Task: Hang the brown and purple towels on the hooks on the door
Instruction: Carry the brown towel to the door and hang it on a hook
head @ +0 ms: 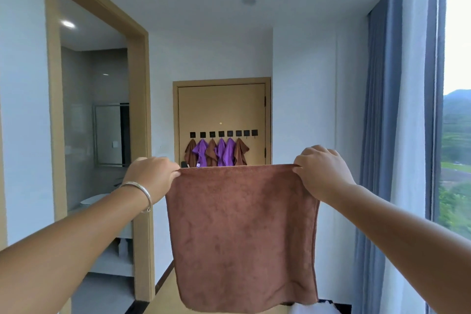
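Left hand point(150, 178) and right hand point(321, 170) each pinch a top corner of the brown towel point(242, 237), stretched flat; far door point(221, 107) hooks point(250, 132) at right bare.

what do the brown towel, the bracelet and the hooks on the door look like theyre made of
Brown towel: soft microfibre or terry by the look, matte and fuzzy, draping limply. Bracelet: polished silvery metal, with bright glints. Hooks: flat black squares, perhaps metal or plastic; too small to tell.
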A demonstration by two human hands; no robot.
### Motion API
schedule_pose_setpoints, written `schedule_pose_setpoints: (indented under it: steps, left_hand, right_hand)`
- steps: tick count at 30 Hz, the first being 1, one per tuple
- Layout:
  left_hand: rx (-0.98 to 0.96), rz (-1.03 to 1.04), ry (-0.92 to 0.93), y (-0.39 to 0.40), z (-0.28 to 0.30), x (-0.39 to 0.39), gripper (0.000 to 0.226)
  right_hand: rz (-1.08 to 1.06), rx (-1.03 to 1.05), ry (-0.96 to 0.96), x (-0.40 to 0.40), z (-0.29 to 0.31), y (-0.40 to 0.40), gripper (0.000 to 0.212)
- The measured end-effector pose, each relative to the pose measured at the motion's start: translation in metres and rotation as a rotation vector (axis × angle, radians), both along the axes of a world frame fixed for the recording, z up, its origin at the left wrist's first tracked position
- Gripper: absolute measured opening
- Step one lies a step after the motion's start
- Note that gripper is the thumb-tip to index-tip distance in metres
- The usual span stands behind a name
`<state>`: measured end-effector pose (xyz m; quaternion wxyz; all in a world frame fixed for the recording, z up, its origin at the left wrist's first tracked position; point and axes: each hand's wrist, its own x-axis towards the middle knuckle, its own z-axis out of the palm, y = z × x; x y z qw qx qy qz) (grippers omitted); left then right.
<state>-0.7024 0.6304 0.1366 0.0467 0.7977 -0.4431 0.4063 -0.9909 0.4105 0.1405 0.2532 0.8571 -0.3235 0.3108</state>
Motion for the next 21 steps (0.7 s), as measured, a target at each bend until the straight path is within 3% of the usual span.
schedule_pose_setpoints:
  steps: [11, 21]
  left_hand:
    - [-0.021, 0.043, 0.009, -0.108, 0.003, 0.086, 0.035]
    - [-0.009, -0.007, 0.044, -0.201, -0.005, 0.243, 0.036]
  right_hand:
    - [0.007, 0.001, 0.012, 0.097, 0.001, -0.112, 0.032]
    - [-0.033, 0.006, 0.051, 0.242, 0.001, -0.196, 0.032]
